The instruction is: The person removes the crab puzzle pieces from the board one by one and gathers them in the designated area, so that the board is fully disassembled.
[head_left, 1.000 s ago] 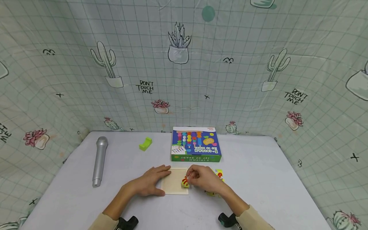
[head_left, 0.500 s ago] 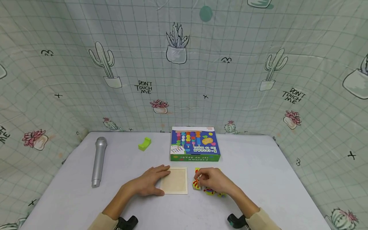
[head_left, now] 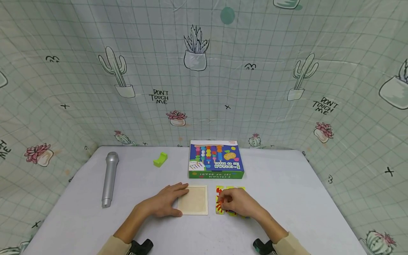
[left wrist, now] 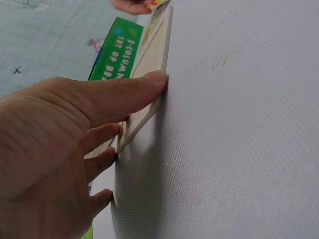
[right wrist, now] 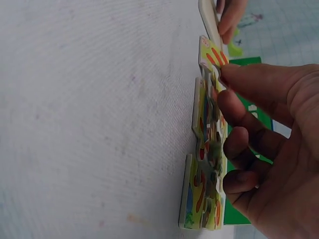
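A shallow, pale wooden puzzle tray [head_left: 194,202] lies flat on the table. My left hand [head_left: 165,201] rests at its left side with fingers extended. In the left wrist view the thumb touches the edge of the tray [left wrist: 149,62], with other fingertips along another edge. Right of the tray, my right hand [head_left: 237,202] pinches a yellow-and-red puzzle piece [right wrist: 212,54] between thumb and index finger, at the left end of the other pieces. Several patterned jigsaw pieces [right wrist: 197,194] lie together under this hand, which partly hides them in the head view.
A blue and green bead-set box [head_left: 216,159] stands behind the tray. A light green curved block [head_left: 160,159] lies at the back left. Farther left is a silver microphone-shaped rod [head_left: 110,180]. A patterned cloth [head_left: 204,88] rises behind the white table [head_left: 280,184].
My right hand has carried the puzzle piece rightward from the tray's right edge to the other pieces. The left hand has stayed at the tray.
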`<state>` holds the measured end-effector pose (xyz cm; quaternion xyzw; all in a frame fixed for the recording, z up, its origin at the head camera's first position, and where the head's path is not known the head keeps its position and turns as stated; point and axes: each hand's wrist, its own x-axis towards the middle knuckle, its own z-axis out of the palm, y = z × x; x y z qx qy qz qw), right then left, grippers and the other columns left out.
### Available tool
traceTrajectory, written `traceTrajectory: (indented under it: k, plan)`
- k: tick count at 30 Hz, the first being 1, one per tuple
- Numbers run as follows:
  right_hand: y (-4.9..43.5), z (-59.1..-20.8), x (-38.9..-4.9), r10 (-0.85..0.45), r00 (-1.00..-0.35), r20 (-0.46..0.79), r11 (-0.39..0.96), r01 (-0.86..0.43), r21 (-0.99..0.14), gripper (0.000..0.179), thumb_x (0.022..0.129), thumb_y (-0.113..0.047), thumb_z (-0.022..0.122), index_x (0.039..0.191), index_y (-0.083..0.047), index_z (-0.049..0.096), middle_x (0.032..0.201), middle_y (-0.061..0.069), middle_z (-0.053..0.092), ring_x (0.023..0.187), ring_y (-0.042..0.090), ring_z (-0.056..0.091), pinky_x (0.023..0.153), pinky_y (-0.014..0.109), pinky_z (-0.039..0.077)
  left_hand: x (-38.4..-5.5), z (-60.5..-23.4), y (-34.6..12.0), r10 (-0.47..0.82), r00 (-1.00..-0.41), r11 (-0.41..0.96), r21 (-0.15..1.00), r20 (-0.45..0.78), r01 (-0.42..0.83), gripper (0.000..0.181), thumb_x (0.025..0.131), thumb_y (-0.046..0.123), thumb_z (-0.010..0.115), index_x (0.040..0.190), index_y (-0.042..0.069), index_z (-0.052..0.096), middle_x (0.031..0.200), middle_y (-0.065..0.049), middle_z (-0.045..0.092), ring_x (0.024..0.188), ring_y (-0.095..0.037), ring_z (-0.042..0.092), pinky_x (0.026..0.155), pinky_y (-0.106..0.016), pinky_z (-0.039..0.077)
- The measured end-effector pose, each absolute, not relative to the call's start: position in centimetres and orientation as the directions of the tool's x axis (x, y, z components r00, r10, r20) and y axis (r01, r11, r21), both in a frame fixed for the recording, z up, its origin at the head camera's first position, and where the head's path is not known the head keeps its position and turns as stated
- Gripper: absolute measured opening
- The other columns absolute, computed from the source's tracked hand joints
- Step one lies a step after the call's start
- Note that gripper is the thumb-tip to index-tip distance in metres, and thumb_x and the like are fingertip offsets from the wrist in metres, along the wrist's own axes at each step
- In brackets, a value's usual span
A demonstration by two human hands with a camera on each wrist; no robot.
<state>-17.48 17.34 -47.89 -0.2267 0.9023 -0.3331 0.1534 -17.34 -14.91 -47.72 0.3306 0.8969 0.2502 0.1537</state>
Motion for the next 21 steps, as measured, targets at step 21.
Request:
traceTrajectory:
  k: [21]
  plan:
    - [17.17, -48.02, -17.49, -0.517, -0.845, -0.138, 0.696, -0.322, -0.642, 0.007, 0.087, -0.016, 0.076, 0.089, -0.021, 0.073, 0.068, -0.01, 0.056, 0.062, 0.006, 0.05, 0.056, 0.022, 0.038, -17.22, -47.73, -14.95, 0.662, -0.74, 0.66, 0.558, -0.116, 0.503, 0.078, 0.084, 0.027, 0.082, 0.147, -0.002, 0.046, 0.161, -0.017, 0.032, 0.149, -0.042, 0.024, 0.117, -0.065, 0.018]
